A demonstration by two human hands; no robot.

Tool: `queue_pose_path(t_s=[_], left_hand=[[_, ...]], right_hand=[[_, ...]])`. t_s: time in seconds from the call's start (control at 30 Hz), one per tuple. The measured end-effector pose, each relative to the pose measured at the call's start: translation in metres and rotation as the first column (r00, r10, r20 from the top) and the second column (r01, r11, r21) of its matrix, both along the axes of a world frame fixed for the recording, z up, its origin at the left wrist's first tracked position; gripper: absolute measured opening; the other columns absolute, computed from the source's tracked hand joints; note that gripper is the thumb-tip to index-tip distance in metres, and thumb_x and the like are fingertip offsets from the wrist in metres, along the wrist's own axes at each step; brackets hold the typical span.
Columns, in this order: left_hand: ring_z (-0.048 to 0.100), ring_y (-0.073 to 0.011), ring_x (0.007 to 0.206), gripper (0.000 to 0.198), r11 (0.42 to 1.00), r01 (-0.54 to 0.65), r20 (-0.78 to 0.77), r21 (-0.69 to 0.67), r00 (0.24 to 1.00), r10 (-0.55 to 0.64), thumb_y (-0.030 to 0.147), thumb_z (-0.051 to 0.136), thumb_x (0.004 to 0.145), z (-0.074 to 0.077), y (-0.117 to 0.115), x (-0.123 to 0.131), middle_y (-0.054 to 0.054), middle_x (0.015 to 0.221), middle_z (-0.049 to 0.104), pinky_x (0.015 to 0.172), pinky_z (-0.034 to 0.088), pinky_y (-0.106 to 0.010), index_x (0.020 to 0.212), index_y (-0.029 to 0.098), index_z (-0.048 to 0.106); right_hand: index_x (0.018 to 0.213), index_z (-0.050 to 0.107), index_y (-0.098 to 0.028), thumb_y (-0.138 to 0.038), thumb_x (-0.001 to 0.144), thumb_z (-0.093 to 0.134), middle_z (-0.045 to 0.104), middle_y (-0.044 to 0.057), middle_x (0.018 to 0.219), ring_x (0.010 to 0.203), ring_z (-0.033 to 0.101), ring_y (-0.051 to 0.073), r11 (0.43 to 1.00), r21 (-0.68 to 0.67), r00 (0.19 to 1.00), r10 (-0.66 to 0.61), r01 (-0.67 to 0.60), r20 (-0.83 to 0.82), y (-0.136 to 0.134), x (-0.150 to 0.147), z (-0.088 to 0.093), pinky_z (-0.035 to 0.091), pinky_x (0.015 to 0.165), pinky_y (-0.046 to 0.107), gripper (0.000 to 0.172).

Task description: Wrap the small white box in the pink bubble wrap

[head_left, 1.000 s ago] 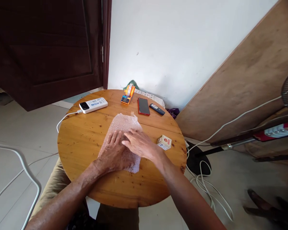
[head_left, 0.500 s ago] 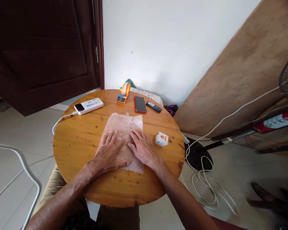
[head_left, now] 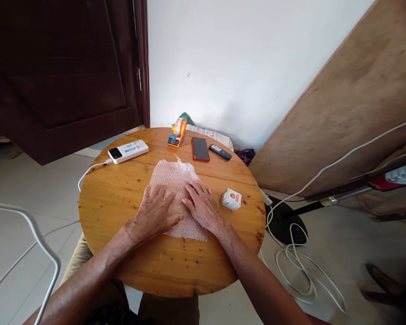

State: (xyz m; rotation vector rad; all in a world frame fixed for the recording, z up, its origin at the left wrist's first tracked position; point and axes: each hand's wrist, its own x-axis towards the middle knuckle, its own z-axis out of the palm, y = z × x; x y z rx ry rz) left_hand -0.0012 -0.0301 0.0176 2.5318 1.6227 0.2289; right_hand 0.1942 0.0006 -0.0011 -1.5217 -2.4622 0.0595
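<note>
A person seated at a round wooden table [head_left: 115, 198] lays both bare hands flat on a sheet of bubble wrap [head_left: 174, 175] spread near the table's middle. The left hand [head_left: 154, 212] lies palm down on the sheet's near left part, fingers spread wide and gripping nothing. The right hand [head_left: 203, 206] lies palm down just beside it on the near right part, fingers likewise splayed and closed on nothing. The far half of the sheet shows bare beyond the fingertips. A small white and red box [head_left: 231, 199] stands on the table just to the right of the right hand, apart from the sheet. Along the table's far edge lie a white power bank [head_left: 128, 151] with a white cable [head_left: 88, 169] running off the left rim, an orange tape dispenser [head_left: 176, 134], a red-edged smartphone [head_left: 200, 149] and a small dark handset [head_left: 220, 152]. White cords [head_left: 297, 266] coil on the tiled floor to the right.
</note>
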Motion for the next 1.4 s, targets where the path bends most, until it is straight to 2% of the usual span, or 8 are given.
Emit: queue_pose_path(t_s=[0.13, 0.27, 0.4, 0.63, 0.77, 1.0, 1.17, 1.4], left_hand=[[0.038, -0.0392, 0.142, 0.054, 0.997, 0.077, 0.033, -0.008, 0.997, -0.076, 0.044, 0.067, 0.084, -0.006, 0.006, 0.008, -0.020, 0.150, 0.046, 0.116, 0.029, -0.059, 0.130, 0.018, 0.058], [0.032, -0.0391, 0.146, 0.063, 0.992, 0.112, 0.063, -0.051, 0.992, -0.109, 0.048, 0.068, 0.081, -0.013, 0.011, 0.002, -0.019, 0.155, 0.041, 0.118, 0.025, -0.058, 0.136, 0.020, 0.054], [0.031, -0.0372, 0.147, 0.067, 0.990, 0.126, 0.074, -0.059, 0.990, -0.121, 0.051, 0.066, 0.082, -0.019, 0.012, -0.005, -0.017, 0.155, 0.041, 0.121, 0.022, -0.056, 0.140, 0.020, 0.052], [0.029, -0.0376, 0.148, 0.067, 0.992, 0.111, 0.132, -0.054, 0.986, -0.104, 0.052, 0.067, 0.080, -0.022, 0.011, -0.004, -0.017, 0.156, 0.041, 0.121, 0.020, -0.057, 0.138, 0.020, 0.054], [0.029, -0.0366, 0.148, 0.069, 0.993, 0.105, 0.135, -0.058, 0.986, -0.097, 0.053, 0.067, 0.080, -0.021, 0.011, -0.003, -0.017, 0.156, 0.040, 0.121, 0.018, -0.056, 0.139, 0.020, 0.053], [0.028, -0.0382, 0.148, 0.068, 0.995, 0.089, 0.155, -0.053, 0.985, -0.080, 0.052, 0.068, 0.079, -0.023, 0.011, -0.002, -0.018, 0.156, 0.039, 0.121, 0.018, -0.058, 0.137, 0.018, 0.056], [0.021, -0.0357, 0.151, 0.067, 0.983, 0.180, 0.238, 0.031, 0.954, -0.182, 0.046, 0.068, 0.082, -0.021, 0.009, 0.007, -0.017, 0.160, 0.033, 0.123, 0.015, -0.057, 0.142, 0.019, 0.052], [0.014, -0.0412, 0.152, 0.083, 0.969, 0.248, 0.228, 0.011, 0.942, -0.244, 0.073, 0.051, 0.085, -0.025, 0.008, 0.014, -0.016, 0.165, 0.021, 0.120, 0.012, -0.065, 0.151, 0.025, 0.041]], right_hand=[[0.139, 0.051, -0.014, -0.038, 0.100, 0.047, 0.049, 0.015, 0.149, 0.137, 0.044, 0.030, 0.998, -0.013, 0.998, -0.055, 0.055, -0.030, 0.000, -0.001, -0.003, 0.038, 0.109, 0.046, 0.046], [0.142, 0.048, -0.014, -0.034, 0.100, 0.046, 0.047, 0.015, 0.150, 0.137, 0.043, 0.030, 0.991, -0.028, 0.991, -0.128, 0.127, -0.031, 0.004, -0.002, -0.002, 0.036, 0.110, 0.045, 0.047], [0.142, 0.047, -0.012, -0.036, 0.101, 0.045, 0.045, 0.016, 0.152, 0.134, 0.045, 0.032, 0.983, -0.049, 0.983, -0.175, 0.177, 0.051, 0.010, -0.005, 0.004, 0.037, 0.107, 0.047, 0.047], [0.125, 0.059, -0.015, -0.036, 0.101, 0.045, 0.058, 0.015, 0.137, 0.121, 0.050, 0.032, 0.988, -0.037, 0.980, -0.146, 0.152, 0.134, 0.024, -0.009, 0.011, 0.041, 0.096, 0.046, 0.036], [0.130, 0.056, -0.017, -0.033, 0.101, 0.045, 0.055, 0.014, 0.142, 0.123, 0.049, 0.031, 0.982, 0.034, 0.977, -0.186, 0.184, 0.102, 0.024, -0.009, 0.003, 0.039, 0.097, 0.045, 0.035], [0.133, 0.055, -0.016, -0.030, 0.102, 0.043, 0.054, 0.012, 0.145, 0.126, 0.048, 0.030, 0.986, 0.019, 0.982, -0.166, 0.165, 0.090, 0.022, -0.005, 0.000, 0.037, 0.098, 0.044, 0.037], [0.131, 0.057, -0.016, -0.027, 0.102, 0.041, 0.056, 0.012, 0.143, 0.123, 0.050, 0.030, 0.984, 0.033, 0.983, -0.175, 0.173, 0.056, 0.023, -0.004, -0.002, 0.038, 0.097, 0.043, 0.035], [0.138, 0.052, -0.015, -0.010, 0.095, 0.036, 0.052, 0.014, 0.147, 0.128, 0.050, 0.029, 0.985, 0.033, 0.985, -0.167, 0.169, -0.047, 0.026, 0.003, -0.009, 0.041, 0.102, 0.045, 0.047]])
